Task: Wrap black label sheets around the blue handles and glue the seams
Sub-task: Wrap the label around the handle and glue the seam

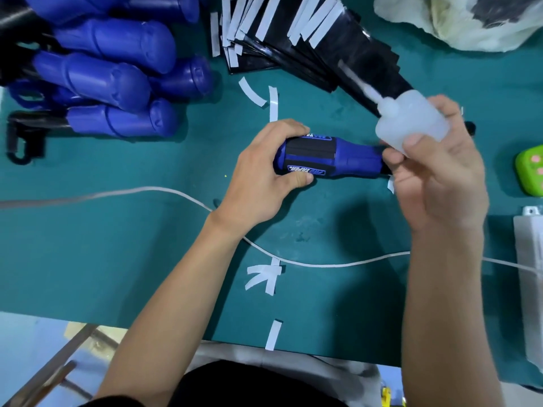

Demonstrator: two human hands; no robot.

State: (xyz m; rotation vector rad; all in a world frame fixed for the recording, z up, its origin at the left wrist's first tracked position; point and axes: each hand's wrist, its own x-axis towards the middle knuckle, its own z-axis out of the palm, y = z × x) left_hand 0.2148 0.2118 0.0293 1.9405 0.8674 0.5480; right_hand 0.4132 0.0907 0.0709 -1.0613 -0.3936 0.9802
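Grip: left hand (264,174) clamps the fat end of the blue handle (352,158), thumb curled on the near side, fingers over the far side. The handle lies crosswise in front of the person, fat end to their left, narrow end to their right. Can't tell if it rests on the green table (88,259) or hangs just above it. A black label sheet (311,149) sits wrapped around the handle's fat section, with a blue printed logo band along its near edge and another along its far edge.

The right hand (435,171) holds a translucent glue bottle (411,121), thumb pressed on its near face, fingers curled behind. The bottle sits just above and beyond the handle's narrow end. Its nozzle (358,83) points up and away from the handle toward the far left, blurred. That hand's lower fingers sit at the handle's narrow end; contact unclear.

Around the handle:
- Far left and beyond: pile of bare blue handles (97,74).
- Directly beyond: fanned stack of black label sheets (308,48), white strips on their edges.
- Loose white strips (264,277): two just beyond the handle, a cluster well nearer, one at the table's near edge.
- Near side: white cable (164,189) runs left to right, passing under both forearms.
- Right: green object (530,171) at the frame edge, with a white box (529,259) nearer than it.
- Far right and beyond: crumpled white bag (440,19).
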